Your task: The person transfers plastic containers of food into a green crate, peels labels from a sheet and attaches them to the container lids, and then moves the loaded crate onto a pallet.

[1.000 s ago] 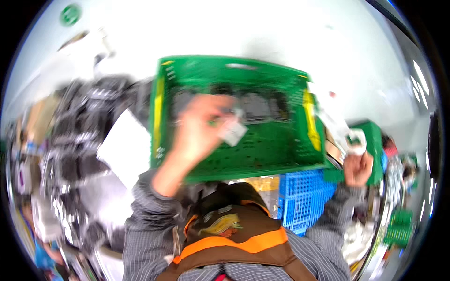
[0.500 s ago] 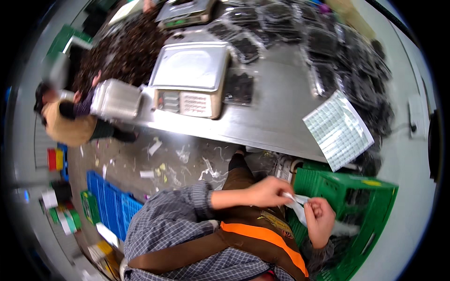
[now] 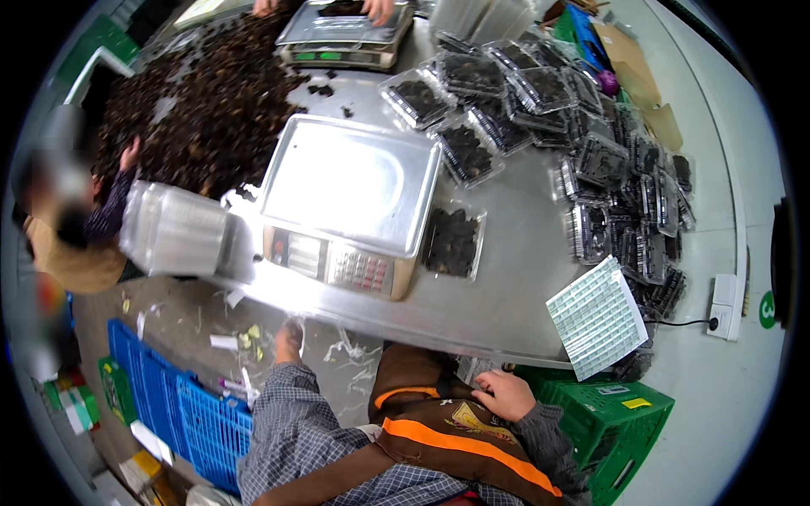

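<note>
Out over the littered floor, by the front edge of the steel table, is my left hand. It is smeared by motion, so its fingers and anything in them cannot be made out. In front of my brown apron my right hand has its fingers loosely bent and somewhat apart, with nothing visible in them. A green crate stands beside it. Ahead on the table are a scale with a bare metal pan, a clear box of dark dried pieces, and a sheet of labels overhanging the edge.
Filled clear boxes pile up at right; a dark loose heap covers the far left. Stacked clear containers stand near a co-worker. Another person's hands are over a second scale. Blue crates stand lower left.
My hands, which held a white strip between them over the green crate, have parted. The left has swung left over the floor; the right has drawn back to my apron. My view has shifted.
</note>
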`<move>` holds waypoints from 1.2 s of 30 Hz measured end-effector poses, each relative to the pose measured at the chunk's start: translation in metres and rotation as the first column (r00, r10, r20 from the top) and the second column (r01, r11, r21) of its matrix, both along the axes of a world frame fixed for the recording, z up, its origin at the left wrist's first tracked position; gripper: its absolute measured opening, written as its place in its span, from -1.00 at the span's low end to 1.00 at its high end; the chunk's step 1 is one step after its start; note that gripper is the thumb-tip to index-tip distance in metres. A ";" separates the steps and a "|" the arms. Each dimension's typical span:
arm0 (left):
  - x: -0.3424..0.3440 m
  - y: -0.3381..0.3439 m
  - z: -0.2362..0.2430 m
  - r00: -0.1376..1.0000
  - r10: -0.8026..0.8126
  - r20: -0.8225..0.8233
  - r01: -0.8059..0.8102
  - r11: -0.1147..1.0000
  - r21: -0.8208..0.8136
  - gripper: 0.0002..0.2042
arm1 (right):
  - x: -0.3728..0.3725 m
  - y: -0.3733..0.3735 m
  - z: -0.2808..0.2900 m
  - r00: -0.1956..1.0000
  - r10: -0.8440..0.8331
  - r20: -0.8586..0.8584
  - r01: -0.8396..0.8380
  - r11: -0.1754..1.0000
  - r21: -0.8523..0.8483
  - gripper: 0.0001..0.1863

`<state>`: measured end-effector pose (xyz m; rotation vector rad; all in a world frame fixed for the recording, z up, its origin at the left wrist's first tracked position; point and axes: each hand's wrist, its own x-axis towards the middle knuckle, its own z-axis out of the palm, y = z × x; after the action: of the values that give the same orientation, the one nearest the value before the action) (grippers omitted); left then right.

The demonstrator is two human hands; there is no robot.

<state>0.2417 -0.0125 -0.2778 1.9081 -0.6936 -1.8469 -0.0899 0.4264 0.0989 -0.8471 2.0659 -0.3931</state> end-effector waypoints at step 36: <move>-0.664 -0.161 0.180 0.850 -0.414 -0.325 0.377 0.910 -0.172 -0.67 | -0.409 -0.264 -0.088 0.898 -0.403 0.175 0.426 0.897 -0.119 -0.23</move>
<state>-0.4223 -0.1739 -0.0975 1.3777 -1.0914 -2.2755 -0.4992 0.1625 0.0106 -0.4378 2.0898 -0.8343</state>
